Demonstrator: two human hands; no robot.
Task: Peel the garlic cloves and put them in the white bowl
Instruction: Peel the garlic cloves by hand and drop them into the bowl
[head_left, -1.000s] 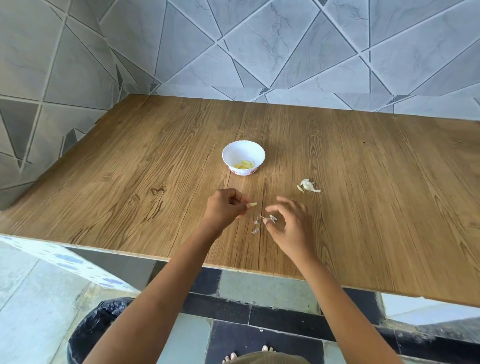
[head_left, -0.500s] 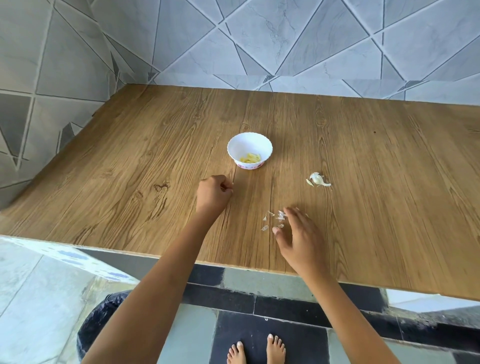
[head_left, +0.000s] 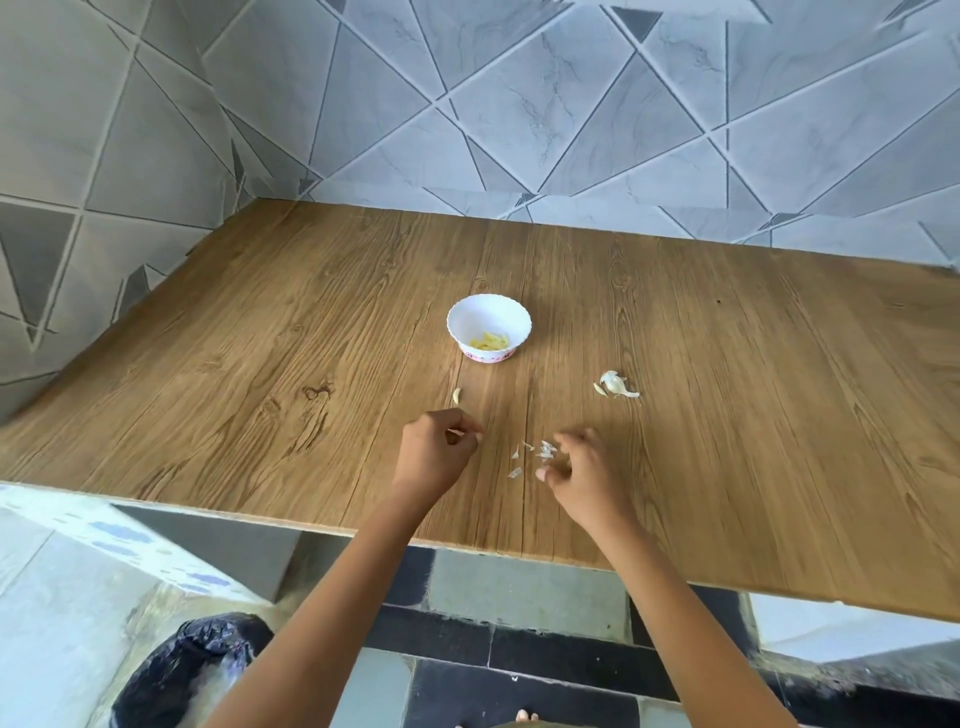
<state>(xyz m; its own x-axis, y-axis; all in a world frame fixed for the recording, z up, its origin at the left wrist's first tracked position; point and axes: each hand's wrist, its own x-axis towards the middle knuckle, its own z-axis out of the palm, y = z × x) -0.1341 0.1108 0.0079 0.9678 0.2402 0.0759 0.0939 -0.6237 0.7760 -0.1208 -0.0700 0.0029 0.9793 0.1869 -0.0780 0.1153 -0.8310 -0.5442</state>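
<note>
- The left hand (head_left: 436, 449) hovered low over the desk (head_left: 727, 415) with its fingers curled in and the thumb against them. A pale fleck showed at the fingertips, but I could not tell whether it was pinching anything.
- The right hand (head_left: 584, 470) was bent down onto the peel scraps (head_left: 543, 451). It was blurred, so I could not make out its grip either.
- A loose clove (head_left: 456, 396) sat just beyond the left hand, short of the white bowl (head_left: 488, 314) and not in it.
- Risk, as I judged it: that clove was small and curved, so a careless brush from the left hand could send it skidding across the smooth wood.
- Risk: if the right hand swept the scraps, the dry skins could scatter toward the bowl, or drift off the near edge and miss the bin (head_left: 192, 670) on the floor below.
- Risk: a bit of skin could cling to the clove and go into the bowl with it.
- Count: two hands and one loose clove.
- Count: roughly five or six scraps of skin.
- Count: one bowl, holding a small heap of peeled cloves (head_left: 489, 341) too clumped to number.
- Count: one leftover garlic cluster (head_left: 614, 384), well to the right, with a sliver beside it.
- Count: one bin.
</note>
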